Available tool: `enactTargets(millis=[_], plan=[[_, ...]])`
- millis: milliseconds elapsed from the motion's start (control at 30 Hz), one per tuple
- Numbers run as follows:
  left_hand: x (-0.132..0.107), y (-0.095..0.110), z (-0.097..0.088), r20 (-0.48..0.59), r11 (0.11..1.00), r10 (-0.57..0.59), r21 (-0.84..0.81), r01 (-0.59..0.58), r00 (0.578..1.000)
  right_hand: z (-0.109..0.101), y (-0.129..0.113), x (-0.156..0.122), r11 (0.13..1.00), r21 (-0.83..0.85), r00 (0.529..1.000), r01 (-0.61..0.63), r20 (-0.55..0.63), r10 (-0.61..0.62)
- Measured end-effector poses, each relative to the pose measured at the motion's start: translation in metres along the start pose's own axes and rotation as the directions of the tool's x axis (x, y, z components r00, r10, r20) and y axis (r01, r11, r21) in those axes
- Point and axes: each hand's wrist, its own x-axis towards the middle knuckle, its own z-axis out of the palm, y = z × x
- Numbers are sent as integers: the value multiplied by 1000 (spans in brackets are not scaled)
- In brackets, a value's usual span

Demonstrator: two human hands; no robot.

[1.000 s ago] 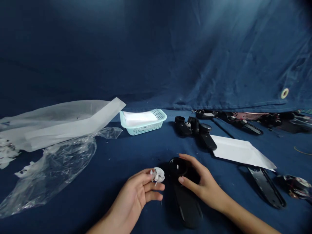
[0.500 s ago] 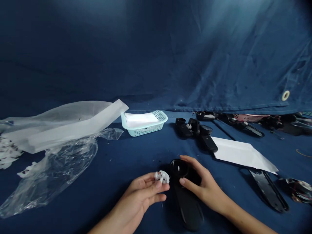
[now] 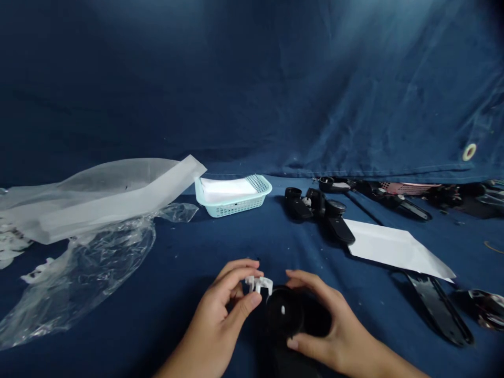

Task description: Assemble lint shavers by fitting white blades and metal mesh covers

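- Head view: left hand [image 3: 220, 320] pinches the white pronged part [image 3: 259, 284] between thumb and forefinger; a second ago it showed its flat face, now its prongs.
- Right hand [image 3: 334, 336] is closed round the black housing [image 3: 284, 315], which has been drawn back to the desk's [image 3: 189, 252] near edge and tipped up, its round cup facing the camera.
- The part now sits just beside the cup's rim; I judge the two are being brought together.
- Mint basket [image 3: 232, 197] and white sheet [image 3: 394, 247] lie unmoved toward the far edge.
- No brand, label or writing readable.
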Motion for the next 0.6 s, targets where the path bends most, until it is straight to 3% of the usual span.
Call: enactTargets(millis=[100, 300, 400, 600], plan=[[-5, 3, 2, -14, 967, 171, 192, -165, 985, 2, -3, -5, 998, -28, 999, 49, -9, -50], [-15, -2, 5, 68, 851, 359, 386, -356, 931, 2, -6, -5, 991, -67, 993, 115, -15, -117], [-18, -6, 7, 97, 802, 407, 439, -405, 908, 1, -7, -5, 987, -80, 990, 139, -24, -141], [-24, -9, 12, 106, 786, 387, 480, -388, 916, 2, -10, -6, 981, -42, 980, 187, -60, -190]])
